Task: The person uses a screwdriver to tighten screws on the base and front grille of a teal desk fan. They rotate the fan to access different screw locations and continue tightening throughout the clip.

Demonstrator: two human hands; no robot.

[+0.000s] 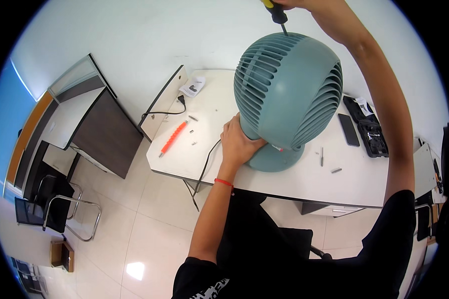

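Note:
A grey-green table fan [287, 89] with a round slatted head stands on the white desk [361, 174]. My left hand [238, 141] is closed around its lower part, just above the round foot. Up at the top edge of the view, my right hand [307, 5] grips a screwdriver [278, 13] with a black and yellow handle. Its shaft points down and the tip meets the top of the fan's head; whether it sits in a screw cannot be seen. The fingers of my right hand are partly cut off by the picture's edge.
Left of the fan lie an orange ribbed rod [173, 139], small metal bits, a black plug [181, 99] and a folded paper [192, 86]. To the right are a phone [348, 130], an open black tool case [372, 134] and loose bits [322, 156]. A black cable hangs over the front edge.

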